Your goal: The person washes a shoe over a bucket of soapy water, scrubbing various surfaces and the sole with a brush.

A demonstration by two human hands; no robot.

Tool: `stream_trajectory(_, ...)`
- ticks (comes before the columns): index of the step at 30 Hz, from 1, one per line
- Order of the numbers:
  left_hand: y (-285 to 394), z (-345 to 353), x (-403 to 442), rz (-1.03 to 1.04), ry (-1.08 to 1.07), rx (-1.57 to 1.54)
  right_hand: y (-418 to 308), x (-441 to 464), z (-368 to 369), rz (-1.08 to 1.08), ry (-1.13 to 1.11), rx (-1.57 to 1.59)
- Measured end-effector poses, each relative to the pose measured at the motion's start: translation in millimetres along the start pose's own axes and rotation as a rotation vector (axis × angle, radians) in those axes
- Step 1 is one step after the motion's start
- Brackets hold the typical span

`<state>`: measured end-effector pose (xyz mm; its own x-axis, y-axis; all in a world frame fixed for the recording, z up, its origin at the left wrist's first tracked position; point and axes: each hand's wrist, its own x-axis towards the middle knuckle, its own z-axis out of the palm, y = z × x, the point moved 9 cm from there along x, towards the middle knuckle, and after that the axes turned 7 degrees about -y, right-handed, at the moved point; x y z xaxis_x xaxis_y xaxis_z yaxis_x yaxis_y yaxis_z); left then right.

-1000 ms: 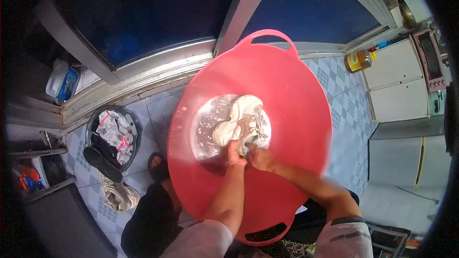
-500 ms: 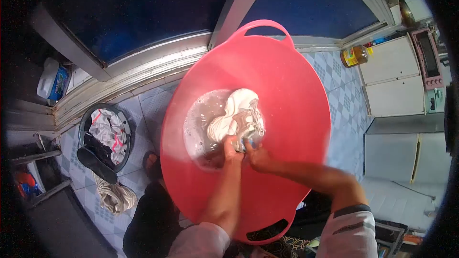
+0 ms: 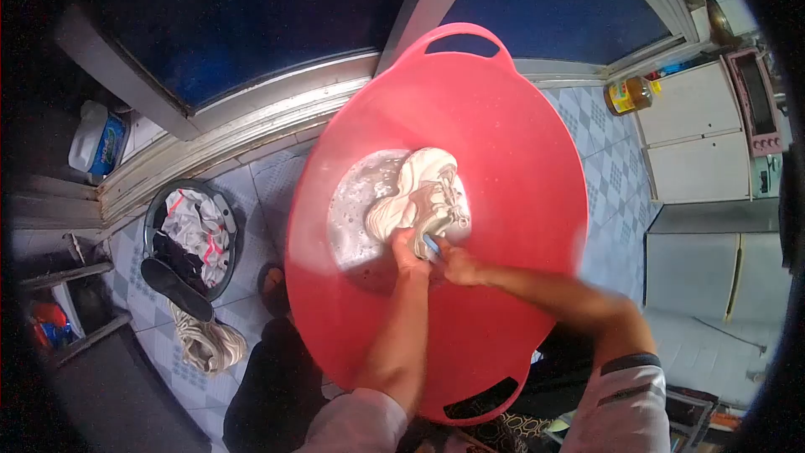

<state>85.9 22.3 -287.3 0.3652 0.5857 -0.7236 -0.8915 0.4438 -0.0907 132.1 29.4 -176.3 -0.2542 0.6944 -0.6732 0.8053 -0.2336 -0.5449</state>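
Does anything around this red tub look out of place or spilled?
One thing: what looks like a dark insole lies askew over the edge of the gray basin of clothes, near the beige sneaker on the floor, not inside a shoe. The sudsy water is in the tub; I see no clear spill.

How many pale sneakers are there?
2: one sneaker in the left hand inside the pink tub, the other sneaker on the floor beside the small basin. More could be hidden in the sudsy water.
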Motion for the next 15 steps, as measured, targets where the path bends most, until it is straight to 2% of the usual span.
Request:
stream_trajectory(1, 0.2, 5.4, -1.8, -0.012, -0.007, -0.05, -5.0, 10.1, -3.2, -0.01, 0.0, 0.001)
stream_trajectory(2, 11.9, 33.1, -35.8, 0.04, 0.094, 0.011, -15.1, 17.2, -12.5, 0.204, -0.079, 0.146)
stream_trajectory(3, 10.5, 27.6, -30.2, 0.05, 0.093, 0.015, -15.3, 20.0, -15.0, 0.422, -0.163, 0.294)
stream_trajectory(4, 5.4, 14.3, -23.1, 0.021, 0.073, 0.036, 15.8, 49.6, 10.5, 0.445, -0.356, 0.496)
stream_trajectory(5, 5.4, 17.1, -20.7, -0.001, 0.041, 0.054, 12.0, 51.7, 12.7, 0.435, -0.357, 0.489)
stream_trajectory(6, 12.9, 27.3, -17.7, 0.062, -0.071, 0.077, 6.2, 54.1, 9.9, 0.37, -0.266, 0.494)
stream_trajectory(7, 12.3, 24.5, -17.2, 0.063, -0.068, 0.077, 3.6, 51.7, 9.2, 0.317, -0.182, 0.503)
stream_trajectory(8, 17.7, 26.3, -21.1, 0.127, -0.024, 0.017, -18.0, 29.4, -2.1, 0.373, -0.175, 0.373)
stream_trajectory(9, 19.4, 27.9, -23.2, 0.183, 0.016, -0.04, -20.8, 18.9, -4.5, 0.38, -0.168, 0.369)
stream_trajectory(10, 8.1, 16.1, -11.1, 0.055, -0.015, -0.095, -28.7, 9.1, -6.4, 0.28, -0.153, 0.196)
stream_trajectory(11, 5.3, 10.5, -10.0, 0.046, -0.016, -0.098, -37.8, 3.1, -7.0, 0.176, -0.143, 0.016)
stream_trajectory(12, 8.0, 6.0, -7.1, 0.074, 0.007, -0.086, -27.7, 8.7, 0.6, 0.252, -0.184, 0.157)
stream_trajectory(15, 15.6, 15.0, -12.3, 0.147, 0.012, -0.124, -37.9, 26.1, -11.2, 0.221, -0.086, 0.041)
